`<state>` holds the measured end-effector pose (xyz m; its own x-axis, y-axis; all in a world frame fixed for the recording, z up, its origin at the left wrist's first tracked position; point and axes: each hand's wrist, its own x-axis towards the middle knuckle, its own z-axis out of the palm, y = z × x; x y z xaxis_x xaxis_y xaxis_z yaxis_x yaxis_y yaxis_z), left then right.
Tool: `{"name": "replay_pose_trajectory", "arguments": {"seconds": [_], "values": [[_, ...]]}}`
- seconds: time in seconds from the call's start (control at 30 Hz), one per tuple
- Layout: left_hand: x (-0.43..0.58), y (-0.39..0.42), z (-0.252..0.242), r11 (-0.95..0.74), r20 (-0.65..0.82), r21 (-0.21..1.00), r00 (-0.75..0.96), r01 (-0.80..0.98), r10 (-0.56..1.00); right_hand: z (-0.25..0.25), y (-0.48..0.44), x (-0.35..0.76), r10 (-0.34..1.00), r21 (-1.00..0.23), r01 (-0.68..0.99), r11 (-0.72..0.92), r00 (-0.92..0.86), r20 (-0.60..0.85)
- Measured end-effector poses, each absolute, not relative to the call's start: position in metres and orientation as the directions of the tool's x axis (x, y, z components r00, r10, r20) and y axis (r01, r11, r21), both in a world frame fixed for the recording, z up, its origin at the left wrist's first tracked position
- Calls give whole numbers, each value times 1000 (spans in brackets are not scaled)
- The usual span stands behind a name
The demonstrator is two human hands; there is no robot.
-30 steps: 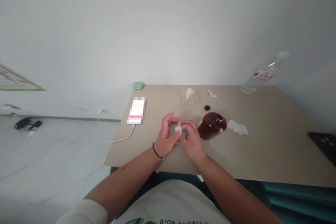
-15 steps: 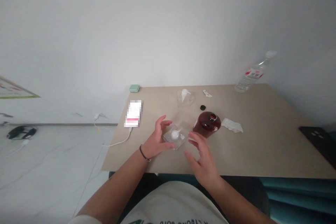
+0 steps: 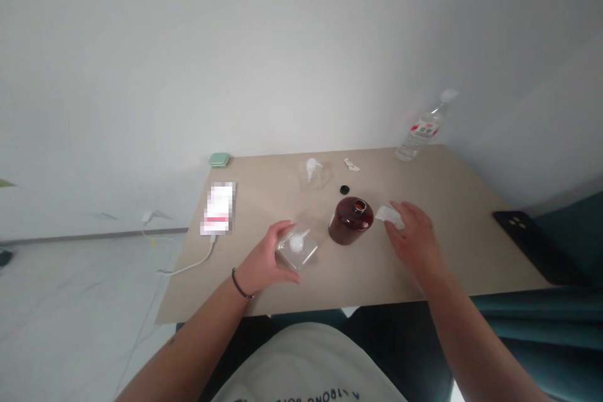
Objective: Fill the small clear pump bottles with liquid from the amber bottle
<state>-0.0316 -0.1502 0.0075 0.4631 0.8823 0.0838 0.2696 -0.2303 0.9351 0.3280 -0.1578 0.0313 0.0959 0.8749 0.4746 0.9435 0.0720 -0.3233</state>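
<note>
My left hand (image 3: 267,261) is wrapped round a small clear square bottle (image 3: 298,248) with a white pump top, which stands on the beige table (image 3: 471,226). My right hand (image 3: 414,233) lies further right with fingers stretched out, its fingertips on a crumpled white tissue (image 3: 389,215). Between the two hands stands a dark red round bottle (image 3: 350,220) with its mouth uncapped. A small black cap (image 3: 344,189) lies just behind it.
A phone (image 3: 218,208) on a white cable (image 3: 188,262) lies at the table's left. A green case (image 3: 219,159), a second clear pump bottle (image 3: 313,173), a paper scrap (image 3: 351,165) and a water bottle (image 3: 423,127) sit along the back. A black device (image 3: 537,245) lies at right.
My right hand let go of the clear bottle's pump and moved right to the tissue. My left hand stayed on the clear bottle. The view swung to the right.
</note>
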Motion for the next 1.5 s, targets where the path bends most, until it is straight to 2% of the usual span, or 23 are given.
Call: {"name": "replay_pose_trajectory", "arguments": {"seconds": [0.1,0.17,0.27,0.4,0.5,0.57,0.63,0.83,0.97,1.1,1.3,1.4,1.5], "values": [[-28,-155,8,-297,138,864,376,407,916,9,-142,337,947,-180,983,-36,91,307],[-26,-158,10,-317,160,810,335,492,929,1,-141,337,956,-148,989,-30,72,285],[-27,-157,14,-380,197,784,383,491,902,5,-153,338,947,-203,979,28,39,318],[-34,-153,13,-383,186,846,467,371,864,34,-186,323,899,-366,916,162,16,438],[-34,-152,10,-312,149,895,443,320,884,56,-211,286,823,-389,849,358,-91,560],[-32,-152,8,-294,139,888,402,354,905,63,-218,253,810,-388,784,485,-235,538],[-29,-152,8,-298,145,863,364,409,920,59,-215,223,785,-390,745,542,-284,550],[-28,-152,12,-319,160,841,361,436,919,29,-198,178,733,-320,758,568,-289,615],[-28,-153,16,-289,140,851,340,439,930,26,-209,174,794,-242,818,522,-363,487],[-31,-149,23,-297,115,859,408,417,906,33,-209,173,844,-179,865,469,-378,381],[-46,-133,32,-355,138,878,539,322,831,40,-185,171,839,-181,836,518,-456,298],[-55,-138,33,-375,171,828,449,417,877,39,-183,171,835,-190,825,532,-474,280],[-54,-158,33,-253,101,815,302,522,948,36,-189,169,831,-186,826,533,-469,297]]}}
